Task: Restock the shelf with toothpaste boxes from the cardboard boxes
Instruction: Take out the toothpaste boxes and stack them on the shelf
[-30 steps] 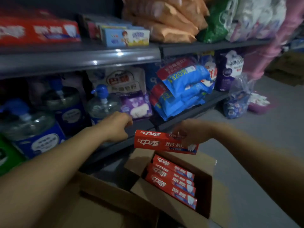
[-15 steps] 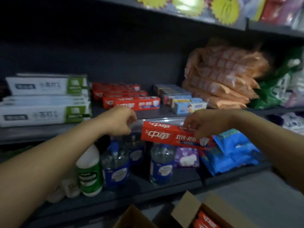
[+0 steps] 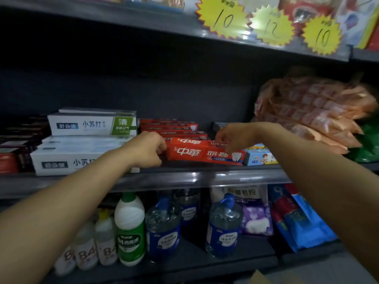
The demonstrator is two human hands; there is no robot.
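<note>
A red toothpaste box (image 3: 196,152) lies at the front of the middle shelf (image 3: 184,178), in front of a row of several matching red boxes (image 3: 172,129). My right hand (image 3: 235,138) grips its right end, fingers curled over the top edge. My left hand (image 3: 147,150) is curled at the box's left end, touching it. The cardboard boxes are almost out of view; only a corner of one (image 3: 259,278) shows at the bottom edge.
White toothpaste boxes (image 3: 86,140) are stacked left of the red ones; small blue children's boxes (image 3: 259,156) sit to the right, then orange packs (image 3: 311,111). Bottles (image 3: 129,228) and blue bags (image 3: 303,222) fill the lower shelf. Yellow price tags (image 3: 223,19) hang above.
Both hands have lifted the red box from above the carton up to the middle shelf and brought it down at the front of the red row. My view has tilted upward.
</note>
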